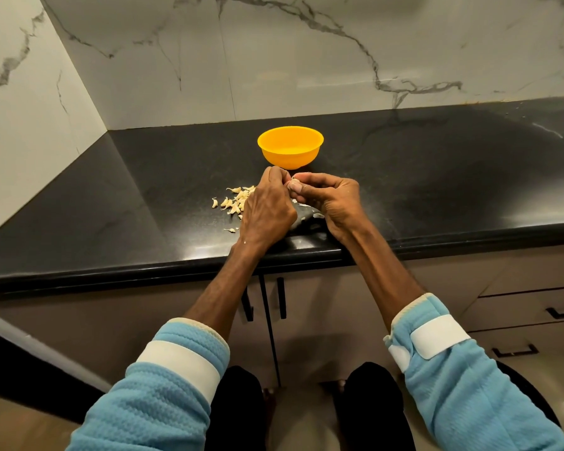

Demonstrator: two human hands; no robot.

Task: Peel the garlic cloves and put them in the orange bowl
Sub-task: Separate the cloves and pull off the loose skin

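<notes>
While both hands meet over the black counter [437, 177], the head view shows the left hand [267, 209] and the right hand [332, 203] with fingers curled, pinching one small garlic clove [294, 183] between their fingertips. The clove is tiny and partly hidden, so it is hard to tell how much skin is on it. At 12 o'clock from the hands, near them but not touching, the orange bowl [290, 146] sits upright on the counter. At 9 o'clock from the left hand lies a little pile of garlic cloves [236, 200]. A few white bits of peel [306, 206] lie on the counter just under the hands. Blue sleeves [176, 369] with white bands cover both arms.
</notes>
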